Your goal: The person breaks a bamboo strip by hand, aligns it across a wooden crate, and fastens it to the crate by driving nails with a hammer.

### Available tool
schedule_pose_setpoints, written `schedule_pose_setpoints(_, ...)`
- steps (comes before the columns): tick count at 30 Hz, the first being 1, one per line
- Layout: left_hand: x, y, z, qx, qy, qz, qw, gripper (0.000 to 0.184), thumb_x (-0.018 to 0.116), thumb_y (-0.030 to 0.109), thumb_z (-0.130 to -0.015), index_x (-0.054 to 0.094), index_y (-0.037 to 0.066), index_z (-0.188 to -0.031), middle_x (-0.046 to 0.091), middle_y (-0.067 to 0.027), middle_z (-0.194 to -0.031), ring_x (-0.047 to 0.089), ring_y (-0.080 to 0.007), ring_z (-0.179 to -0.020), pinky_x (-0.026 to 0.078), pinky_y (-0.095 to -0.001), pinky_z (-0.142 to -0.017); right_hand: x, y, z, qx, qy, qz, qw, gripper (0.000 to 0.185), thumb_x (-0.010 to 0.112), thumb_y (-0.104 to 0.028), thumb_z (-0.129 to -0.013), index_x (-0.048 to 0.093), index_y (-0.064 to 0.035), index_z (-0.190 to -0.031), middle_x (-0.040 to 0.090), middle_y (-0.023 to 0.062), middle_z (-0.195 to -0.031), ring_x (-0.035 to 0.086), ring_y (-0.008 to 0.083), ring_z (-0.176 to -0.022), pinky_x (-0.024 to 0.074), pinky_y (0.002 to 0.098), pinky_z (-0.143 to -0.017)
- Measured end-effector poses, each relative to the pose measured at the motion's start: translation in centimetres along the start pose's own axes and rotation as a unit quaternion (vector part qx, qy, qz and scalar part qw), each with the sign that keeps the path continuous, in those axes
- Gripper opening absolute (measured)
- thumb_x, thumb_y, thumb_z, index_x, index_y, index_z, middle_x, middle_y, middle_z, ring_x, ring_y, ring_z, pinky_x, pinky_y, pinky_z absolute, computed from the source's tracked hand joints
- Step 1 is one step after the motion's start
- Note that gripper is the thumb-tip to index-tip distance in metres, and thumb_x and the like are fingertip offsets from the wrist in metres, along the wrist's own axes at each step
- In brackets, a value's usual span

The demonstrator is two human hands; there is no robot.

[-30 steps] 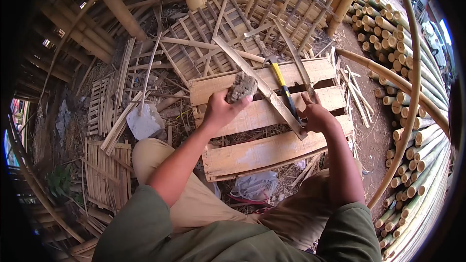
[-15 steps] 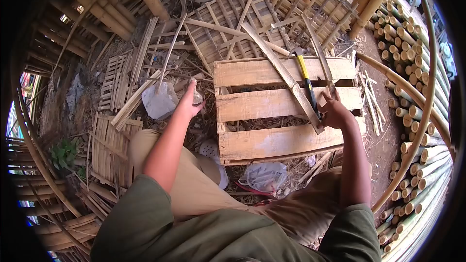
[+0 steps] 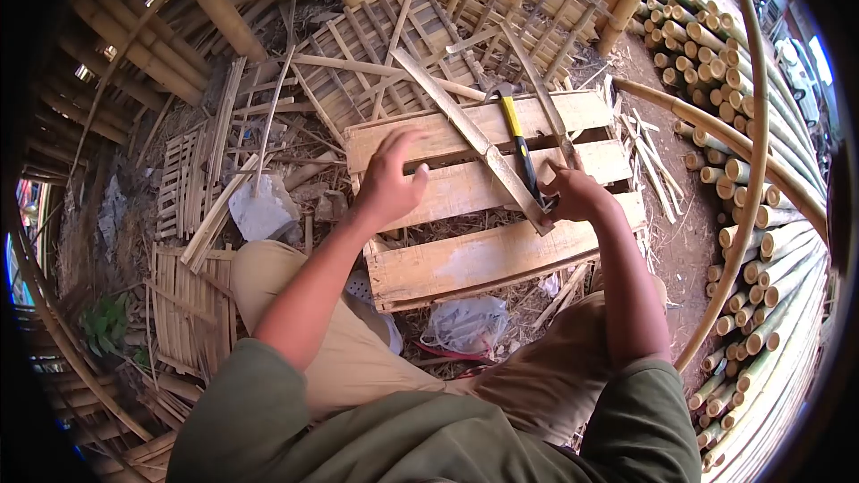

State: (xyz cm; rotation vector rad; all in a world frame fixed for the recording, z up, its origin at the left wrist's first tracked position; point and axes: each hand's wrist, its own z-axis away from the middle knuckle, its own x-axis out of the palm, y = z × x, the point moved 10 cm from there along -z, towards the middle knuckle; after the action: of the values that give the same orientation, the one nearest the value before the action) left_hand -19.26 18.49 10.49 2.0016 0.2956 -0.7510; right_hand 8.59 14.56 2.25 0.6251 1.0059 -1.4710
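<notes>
A slatted wooden crate (image 3: 447,270) stands before my knees. My left hand (image 3: 391,181) is over its left part, fingers apart and nothing in it. My right hand (image 3: 577,194) is at the crate's right side, its fingers curled by the ends of two split bamboo strips. Whether something small sits in its fingertips I cannot make out. The longer bamboo strip (image 3: 465,130) slants across the slats; the shorter bamboo strip (image 3: 540,89) reaches down to my right fingers. Between them lies a hammer (image 3: 514,121) with a yellow and black handle, its lower end near my right hand.
Woven bamboo panels (image 3: 353,63) lie beyond the crate. A pale stone block (image 3: 262,207) sits to the left among bamboo scraps. Stacked bamboo poles (image 3: 761,241) line the right side. A plastic bag (image 3: 465,324) lies between my legs, and a bent bamboo pole (image 3: 756,125) arcs at right.
My left hand has moved right, from beside the crate to over its slats. My right hand stays by the strip ends. The whole view has shifted, with the crate now farther left.
</notes>
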Motion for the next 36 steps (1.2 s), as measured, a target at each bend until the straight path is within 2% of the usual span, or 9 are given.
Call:
schedule_pose_setpoints(4, 7.6, 2.8, -0.5, 0.089, -0.154, -0.158, 0.971, 0.060, 0.063, 0.004, -0.085, 0.045, 0.011, -0.142, 0.043, -0.0121, -0.147, 0.031, -0.0316, -0.143, 0.019, -0.0532, -0.119, 0.7, 0.1, -0.2, -0.001, -0.003, -0.005, 1.000, 0.070, 0.087, -0.040, -0.060, 0.067, -0.0187, -0.124, 0.028, 0.0154, -0.158, 0.037, 0.0360, -0.138, 0.0311, 0.0586, -0.111)
schedule_pose_setpoints(10, 12.6, -0.5, -3.0, 0.059, -0.186, -0.193, 0.962, 0.069, 0.060, 0.008, -0.091, 0.029, 0.016, -0.153, 0.033, -0.0102, -0.156, 0.020, -0.0288, -0.148, 0.011, -0.0617, -0.118, 0.5, 0.0, 0.7, -0.009, 0.014, -0.012, 1.000, 0.070, 0.086, -0.045, -0.062, 0.067, -0.0214, -0.126, 0.029, 0.0116, -0.158, 0.005, 0.0452, -0.148, 0.0245, 0.0683, -0.110)
schedule_pose_setpoints(15, 11.5, -0.3, -4.3, 0.093, -0.098, -0.168, 0.976, 0.032, 0.065, 0.009, -0.087, 0.061, 0.010, -0.119, 0.057, -0.0078, -0.130, 0.044, -0.0277, -0.134, 0.017, -0.0598, -0.117, 0.1, 0.0, 1.5, -0.006, 0.040, 0.013, 0.999, 0.069, 0.084, -0.044, -0.066, 0.064, -0.0245, -0.129, 0.030, 0.0085, -0.158, 0.015, 0.0399, -0.147, 0.0267, 0.0650, -0.110)
schedule_pose_setpoints(20, 11.1, -0.1, -3.2, 0.097, -0.130, -0.146, 0.976, 0.039, 0.074, 0.009, -0.077, 0.065, 0.011, -0.115, 0.060, -0.0082, -0.111, 0.054, -0.0267, -0.119, 0.025, -0.0554, -0.117, 0.7, 0.7, 0.7, -0.067, 0.063, 0.007, 0.996, 0.064, 0.081, -0.036, -0.069, 0.064, -0.0168, -0.127, 0.041, 0.0133, -0.151, 0.033, 0.0324, -0.142, 0.0168, 0.0513, -0.121)
schedule_pose_setpoints(23, 10.9, -0.4, -2.6, 0.080, -0.157, -0.148, 0.973, 0.037, 0.075, 0.008, -0.075, 0.068, 0.013, -0.111, 0.059, -0.0074, -0.109, 0.055, -0.0267, -0.116, 0.025, -0.0511, -0.119, 0.9, 0.8, 0.4, -0.083, 0.060, 0.000, 0.995, 0.056, 0.077, -0.033, -0.073, 0.065, -0.0103, -0.123, 0.044, 0.0158, -0.148, 0.032, 0.0314, -0.142, 0.0072, 0.0466, -0.123)
schedule_pose_setpoints(27, 9.6, 1.0, -1.6, 0.089, -0.180, -0.181, 0.963, 0.035, 0.072, 0.007, -0.079, 0.070, 0.016, -0.113, 0.057, -0.0076, -0.105, 0.057, -0.0273, -0.107, 0.038, -0.0465, -0.107, 1.8, 0.8, -0.2, -0.119, 0.019, 0.049, 0.992, 0.060, 0.071, -0.032, -0.079, 0.058, -0.0086, -0.133, 0.045, 0.0184, -0.146, 0.029, 0.0288, -0.145, 0.0027, 0.0535, -0.122)
schedule_pose_setpoints(29, 8.9, 1.3, -0.9, 0.072, -0.197, -0.189, 0.959, 0.034, 0.070, 0.008, -0.082, 0.070, 0.016, -0.114, 0.057, -0.0073, -0.106, 0.057, -0.0265, -0.105, 0.042, -0.0454, -0.101, 1.7, 0.2, 0.2, -0.157, 0.032, 0.029, 0.987, 0.062, 0.065, -0.032, -0.084, 0.052, -0.0043, -0.138, 0.041, 0.0221, -0.148, 0.026, 0.0271, -0.146, -0.0081, 0.0521, -0.121)
schedule_pose_setpoints(33, 7.4, 1.8, -0.3, 0.054, -0.215, -0.184, 0.958, 0.034, 0.069, 0.008, -0.083, 0.071, 0.017, -0.116, 0.057, -0.0080, -0.106, 0.058, -0.0273, -0.103, 0.045, -0.0427, -0.091, 1.4, -0.4, 0.6, -0.143, 0.019, 0.049, 0.988, 0.065, 0.064, -0.029, -0.085, 0.046, -0.0089, -0.144, 0.040, 0.0215, -0.149, 0.023, 0.0259, -0.147, -0.0101, 0.0522, -0.121)
schedule_pose_setpoints(36, 6.6, 1.0, 0.2, 0.034, -0.229, -0.159, 0.960, 0.037, 0.068, 0.004, -0.082, 0.071, 0.018, -0.116, 0.056, -0.0093, -0.104, 0.058, -0.0291, -0.101, 0.046, -0.0409, -0.088, 3.0, 0.0, -0.3, -0.136, -0.011, 0.107, 0.985, 0.062, 0.055, -0.035, -0.090, 0.042, -0.0120, -0.147, 0.038, 0.0205, -0.150, 0.019, 0.0292, -0.148, -0.0015, 0.0539, -0.121)
